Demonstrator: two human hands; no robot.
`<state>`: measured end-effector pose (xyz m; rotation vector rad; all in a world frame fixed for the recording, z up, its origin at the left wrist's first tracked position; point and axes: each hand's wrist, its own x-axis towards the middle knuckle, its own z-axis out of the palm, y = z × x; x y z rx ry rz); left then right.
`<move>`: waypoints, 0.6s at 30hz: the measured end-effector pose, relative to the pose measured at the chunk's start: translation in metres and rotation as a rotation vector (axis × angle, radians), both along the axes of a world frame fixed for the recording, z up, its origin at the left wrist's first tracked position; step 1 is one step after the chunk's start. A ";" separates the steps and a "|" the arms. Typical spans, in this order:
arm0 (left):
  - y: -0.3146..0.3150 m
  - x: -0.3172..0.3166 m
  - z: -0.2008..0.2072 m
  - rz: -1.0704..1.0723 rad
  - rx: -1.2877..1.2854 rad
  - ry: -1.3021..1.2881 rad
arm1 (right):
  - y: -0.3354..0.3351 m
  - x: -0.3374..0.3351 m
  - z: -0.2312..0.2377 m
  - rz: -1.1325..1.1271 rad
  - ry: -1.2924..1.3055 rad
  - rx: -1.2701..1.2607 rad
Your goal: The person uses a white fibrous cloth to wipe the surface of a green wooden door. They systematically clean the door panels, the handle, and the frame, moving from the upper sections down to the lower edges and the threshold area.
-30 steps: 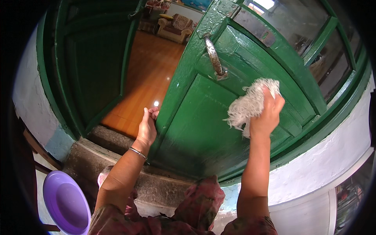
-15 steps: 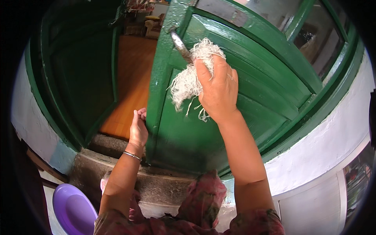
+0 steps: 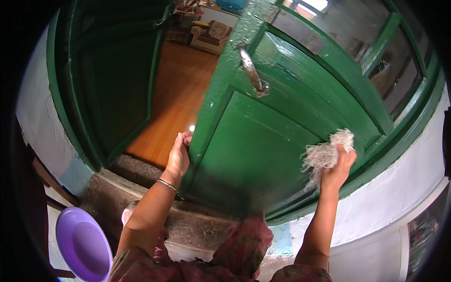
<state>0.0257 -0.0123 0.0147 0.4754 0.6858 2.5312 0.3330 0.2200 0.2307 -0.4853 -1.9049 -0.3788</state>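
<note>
Rag (image 3: 321, 156) held at the lower right of a green door (image 3: 253, 145), in what looks like a wiping step.
The right hand (image 3: 339, 168) has its fingers closed around the rag; the left hand (image 3: 178, 157) is at the door's free edge, fingers partly hidden, so its grip cannot be told. Another stroke would call for even pressure and a steady door.
</note>
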 end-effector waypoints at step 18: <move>0.002 -0.008 -0.014 -0.008 0.037 -0.052 | -0.111 -0.152 0.086 0.739 -0.299 -0.076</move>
